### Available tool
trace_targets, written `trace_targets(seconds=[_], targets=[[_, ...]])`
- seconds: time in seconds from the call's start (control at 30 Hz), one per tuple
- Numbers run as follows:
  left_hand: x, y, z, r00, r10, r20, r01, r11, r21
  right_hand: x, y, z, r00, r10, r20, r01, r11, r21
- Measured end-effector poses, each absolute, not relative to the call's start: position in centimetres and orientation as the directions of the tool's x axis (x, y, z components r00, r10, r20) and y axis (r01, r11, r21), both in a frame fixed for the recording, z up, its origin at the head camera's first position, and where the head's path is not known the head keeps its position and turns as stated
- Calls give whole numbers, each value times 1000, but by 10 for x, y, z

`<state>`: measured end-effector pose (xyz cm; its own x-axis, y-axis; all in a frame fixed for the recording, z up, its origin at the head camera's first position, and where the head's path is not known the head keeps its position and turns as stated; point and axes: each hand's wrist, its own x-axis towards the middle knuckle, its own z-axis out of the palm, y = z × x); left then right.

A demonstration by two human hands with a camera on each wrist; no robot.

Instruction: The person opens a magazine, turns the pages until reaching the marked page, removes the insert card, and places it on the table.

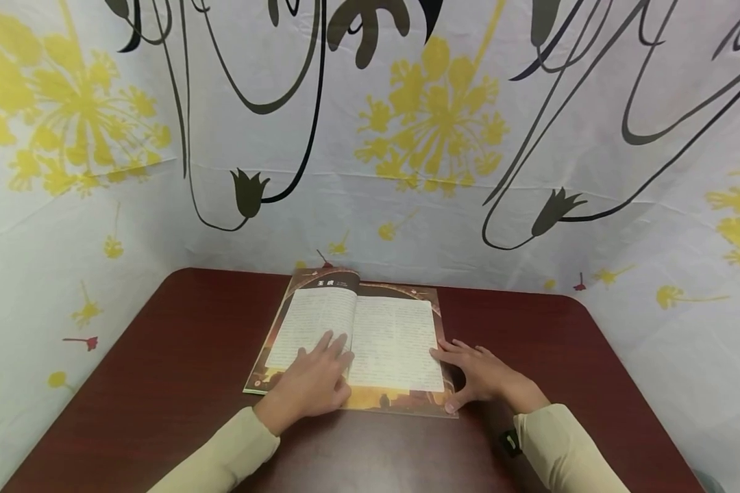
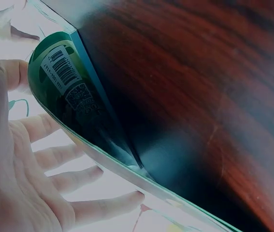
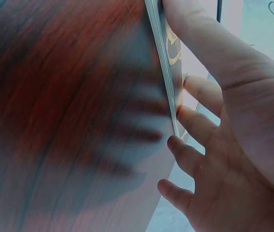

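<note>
An open magazine (image 1: 397, 335) with printed text and brown and orange borders lies on the table. My left hand (image 1: 314, 380) rests over the lower part of the left page, near the fold, its fingers stretched out. In the left wrist view, the lower edge of the magazine bows up, and its green back cover (image 2: 81, 99) shows a barcode. At the right margin is my right hand (image 1: 484, 373), spread, with the thumb at the lower right corner and the fingertips along the side edge. The right wrist view shows the stacked page edges (image 3: 162, 58) beside those relaxed fingers.
The dark red-brown table (image 1: 160, 370) has rounded far corners. Behind and at both sides hangs a white cloth (image 1: 321, 150) with yellow flowers and dark curling stems. A dark band (image 1: 510, 443) sits at the right wrist, by the sleeve cuff.
</note>
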<state>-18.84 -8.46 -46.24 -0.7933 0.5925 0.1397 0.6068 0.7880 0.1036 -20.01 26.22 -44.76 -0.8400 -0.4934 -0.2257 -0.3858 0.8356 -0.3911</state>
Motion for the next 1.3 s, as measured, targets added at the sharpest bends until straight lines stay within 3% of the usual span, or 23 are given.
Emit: trace_targets(seconds=[0.37,0.9,1.3], targets=[[-189,-79,-461,-748,635,191,641,767,-40,-199,260,-445,-836,-508,-208,-411,831,-375],[-188,-69,-461,-696,701,153,697,712,-90,-205,251,-435,-845,-484,-228,-401,855,-329],[-189,-70,-463,-682,703,200,703,706,-85,-208,254,-431,-845,-479,-237,-376,849,-372]])
